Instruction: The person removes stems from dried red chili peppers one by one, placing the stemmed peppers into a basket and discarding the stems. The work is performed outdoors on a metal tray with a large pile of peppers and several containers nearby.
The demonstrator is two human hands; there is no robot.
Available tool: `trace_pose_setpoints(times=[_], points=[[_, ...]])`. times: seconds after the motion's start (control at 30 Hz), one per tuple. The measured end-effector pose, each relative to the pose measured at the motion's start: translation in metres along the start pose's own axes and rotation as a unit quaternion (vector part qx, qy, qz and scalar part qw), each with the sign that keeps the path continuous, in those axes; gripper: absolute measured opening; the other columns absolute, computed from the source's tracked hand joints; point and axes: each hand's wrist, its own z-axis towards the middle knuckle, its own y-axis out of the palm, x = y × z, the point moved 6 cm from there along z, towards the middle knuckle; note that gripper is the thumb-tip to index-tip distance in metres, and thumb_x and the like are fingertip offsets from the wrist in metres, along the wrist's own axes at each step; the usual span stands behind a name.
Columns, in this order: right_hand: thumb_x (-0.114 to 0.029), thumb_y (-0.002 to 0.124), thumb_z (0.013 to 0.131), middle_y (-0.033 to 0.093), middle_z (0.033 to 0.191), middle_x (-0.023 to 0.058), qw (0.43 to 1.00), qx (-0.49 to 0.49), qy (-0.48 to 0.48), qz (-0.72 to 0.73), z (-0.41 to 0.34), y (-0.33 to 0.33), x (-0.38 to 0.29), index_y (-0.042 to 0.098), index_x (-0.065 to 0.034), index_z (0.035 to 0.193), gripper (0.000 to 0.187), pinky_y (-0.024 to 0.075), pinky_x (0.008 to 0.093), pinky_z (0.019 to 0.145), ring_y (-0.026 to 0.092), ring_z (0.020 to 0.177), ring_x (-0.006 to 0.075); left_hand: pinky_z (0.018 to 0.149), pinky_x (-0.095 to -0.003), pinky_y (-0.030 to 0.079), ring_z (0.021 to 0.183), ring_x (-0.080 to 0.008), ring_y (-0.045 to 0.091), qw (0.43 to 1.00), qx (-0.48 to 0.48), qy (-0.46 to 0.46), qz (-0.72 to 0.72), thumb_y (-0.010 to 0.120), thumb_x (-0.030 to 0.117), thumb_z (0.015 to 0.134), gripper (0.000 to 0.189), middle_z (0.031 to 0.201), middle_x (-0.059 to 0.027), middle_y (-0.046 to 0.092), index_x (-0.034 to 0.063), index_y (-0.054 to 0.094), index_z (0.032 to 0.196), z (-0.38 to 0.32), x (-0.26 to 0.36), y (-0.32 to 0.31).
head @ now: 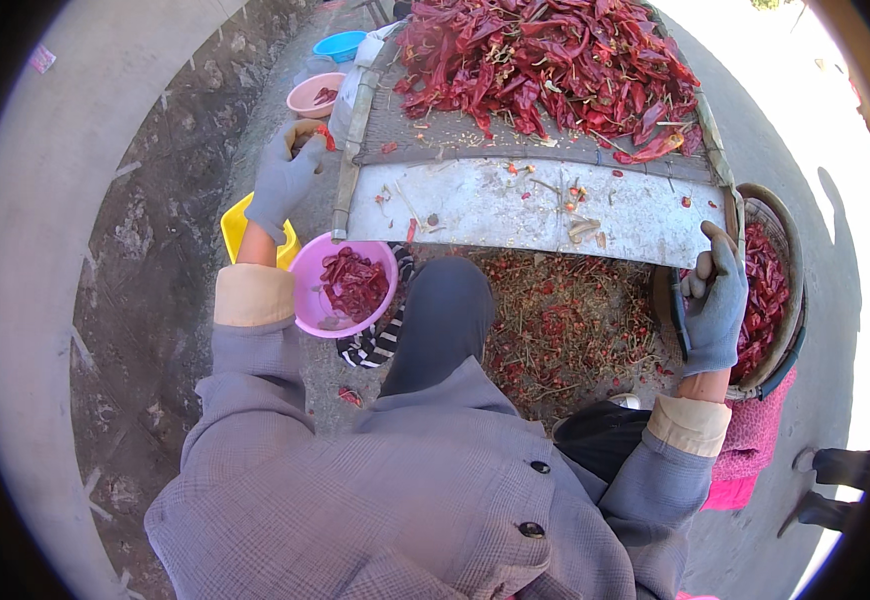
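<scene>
My left hand (282, 182), in a grey-blue work glove with a brown-stained palm, is raised at the left of the mesh rack. Between its fingertips is a small red piece of dried chili pepper (324, 136). My right hand (716, 311), gloved alike, is over the left side of a woven basket (771, 201) of red chilies, by the metal sheet's front right corner. Its fingers are partly curled, and whether they hold anything is hidden. Before me a heap of dried red chilies (547, 60) covers the rack (382, 112). Stem scraps lie on the pale metal sheet (465, 202) along its front.
Near my left forearm are a purple bowl (303, 289) with chilies and a yellow container (236, 225). A pink basin (303, 101) and a blue basin (341, 45) stand farther off. Stem debris (562, 322) covers the ground below. Another person's legs (829, 487) show at right.
</scene>
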Motion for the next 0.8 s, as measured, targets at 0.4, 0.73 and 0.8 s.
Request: trace_pose_setpoints(times=[0.4, 0.73, 0.8], points=[[-0.022, 0.061, 0.101, 0.052, 0.071, -0.0037, 0.996, 0.005, 0.082, 0.041, 0.007, 0.025, 0.045, 0.066, -0.0046, 0.121, 0.027, 0.0410, 0.0262, 0.052, 0.046, 0.055, 0.0081, 0.089, -0.0379, 0.055, 0.103, -0.0290, 0.071, 0.975, -0.064, 0.088, 0.194, 0.068, 0.017, 0.093, 0.030, 0.116, -0.0137, 0.069, 0.0088, 0.071, 0.122, -0.006, -0.013, 0.050], [-0.025, 0.060, 0.100, 0.057, 0.072, 0.0011, 0.997, 0.004, 0.062, -0.046, 0.016, 0.019, 0.043, 0.071, -0.0044, 0.116, 0.028, 0.0429, 0.0268, 0.052, 0.050, 0.055, 0.0104, 0.099, -0.0483, 0.051, 0.118, -0.0370, 0.064, 0.895, -0.288, 0.272, 0.203, 0.063, 0.037, 0.097, 0.040, 0.126, -0.0168, 0.064, 0.0092, 0.064, 0.125, 0.003, 0.189, 0.374], [-0.026, 0.059, 0.100, 0.057, 0.073, 0.0020, 0.998, 0.006, 0.055, -0.041, 0.016, 0.017, 0.036, 0.071, -0.0034, 0.116, 0.030, 0.0424, 0.0270, 0.052, 0.050, 0.056, 0.0108, 0.098, -0.0510, 0.051, 0.119, -0.0390, 0.064, 0.883, -0.277, 0.284, 0.251, 0.061, 0.036, 0.097, 0.039, 0.128, -0.0200, 0.062, 0.0061, 0.061, 0.122, 0.008, 0.202, 0.403]])
